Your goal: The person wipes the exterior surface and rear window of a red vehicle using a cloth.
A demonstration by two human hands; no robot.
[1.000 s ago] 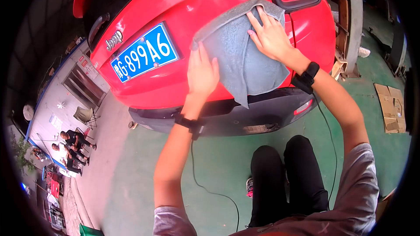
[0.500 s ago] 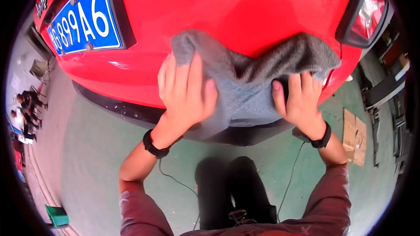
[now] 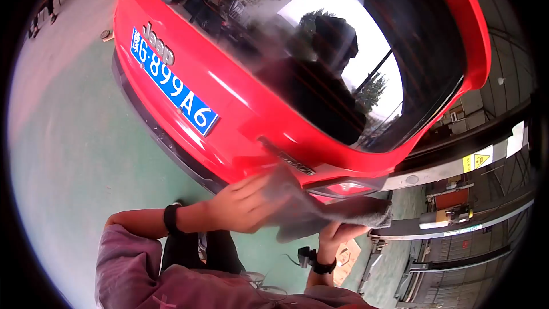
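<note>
A grey-blue cloth (image 3: 306, 209) hangs in folds between my two hands, near the rear corner of a red car (image 3: 246, 111). My left hand (image 3: 246, 203) grips the cloth's left part, its fingers blurred by motion. At the cloth's right part, my right hand (image 3: 340, 234) has its fingers closed on the fabric from below, partly covered by it. Just above the cloth are the tail light (image 3: 346, 187) and the metal lettering (image 3: 294, 163). Further left on the car sits the blue licence plate (image 3: 171, 83).
The dark rear window (image 3: 320, 51) reflects a figure and trees. A metal lift post with a yellow warning label (image 3: 477, 161) stands at the right. Flat cardboard (image 3: 346, 260) lies on the green floor. A seated person's legs (image 3: 50, 6) show at the upper left.
The view has swung and tilted, bringing the rear window into sight. Both hands have drawn back from the red panel, and the cloth, earlier spread against it, is now bunched between them.
</note>
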